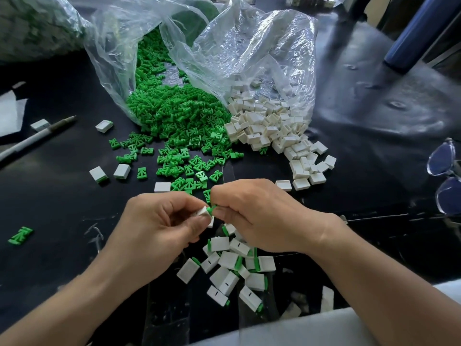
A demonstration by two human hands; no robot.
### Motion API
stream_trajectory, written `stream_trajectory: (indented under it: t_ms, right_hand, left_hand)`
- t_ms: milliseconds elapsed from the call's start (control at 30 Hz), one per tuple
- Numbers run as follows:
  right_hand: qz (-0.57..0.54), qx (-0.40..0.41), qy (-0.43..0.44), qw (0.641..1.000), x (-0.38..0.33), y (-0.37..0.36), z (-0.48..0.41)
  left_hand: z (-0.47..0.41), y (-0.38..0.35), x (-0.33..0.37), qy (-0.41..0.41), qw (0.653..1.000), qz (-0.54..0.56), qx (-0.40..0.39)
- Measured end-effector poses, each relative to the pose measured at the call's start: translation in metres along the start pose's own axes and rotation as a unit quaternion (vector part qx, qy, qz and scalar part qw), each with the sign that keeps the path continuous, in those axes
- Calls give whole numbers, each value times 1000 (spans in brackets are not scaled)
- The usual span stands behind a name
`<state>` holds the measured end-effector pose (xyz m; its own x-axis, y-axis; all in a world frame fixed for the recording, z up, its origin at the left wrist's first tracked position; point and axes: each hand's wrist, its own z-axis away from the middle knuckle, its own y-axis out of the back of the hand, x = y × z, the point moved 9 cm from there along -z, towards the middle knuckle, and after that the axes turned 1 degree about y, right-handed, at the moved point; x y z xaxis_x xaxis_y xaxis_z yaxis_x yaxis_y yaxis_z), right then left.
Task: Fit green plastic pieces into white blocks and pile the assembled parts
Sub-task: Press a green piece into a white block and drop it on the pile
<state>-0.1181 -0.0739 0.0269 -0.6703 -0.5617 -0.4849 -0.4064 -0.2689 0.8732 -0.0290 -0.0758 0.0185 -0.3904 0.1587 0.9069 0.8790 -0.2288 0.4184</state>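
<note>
One head-worn camera looks forward and down, close over the dark table (62, 201); no second view.

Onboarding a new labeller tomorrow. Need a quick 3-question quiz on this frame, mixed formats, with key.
1. True or false: the left hand holds a white block.
2. Where does the pile of assembled parts lie? A) inside a clear bag B) close to the person, below the wrists C) beside the pen
3. Which hand pinches the green piece that meets that block?

Key: 1 true; 2 B; 3 the right hand.
</note>
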Motion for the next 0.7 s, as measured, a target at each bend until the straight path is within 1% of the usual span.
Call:
stream_trajectory:
  t_ms: [67,133,233,300,367,467,533,567,700]
  right_hand:
    - [48,-19,11,999,-2,-3,0]
    - [70,-30,24,997,-4,-4,0]
    - [99,-51,43,993,-8,-10,2]
    - [122,-54,56,990,-11,-13,1]
    - [75,-29,35,996,-8,-7,0]
    - [-4,25,15,1000,-2,4,0]
    - [-48,62,16,997,-1,12,2]
    - [-73,77,12,994,0,14,2]
    - [-141,99,-20,985,7,13,2]
  left_hand:
    - [2,-1,3,-23,999,-46,4]
    - [4,-2,8,-55,995,-78,3]
    - [5,-8,12,-92,983,-156,-28]
    - [6,-11,16,-112,975,-186,-38]
    - [3,-5,14,-89,984,-152,-20]
    - [0,2,7,-22,1000,-11,10]
    - [-1,0,3,16,997,79,3]
    - [-1,-1,2,28,994,106,2]
    - [-1,0,2,45,988,146,13]
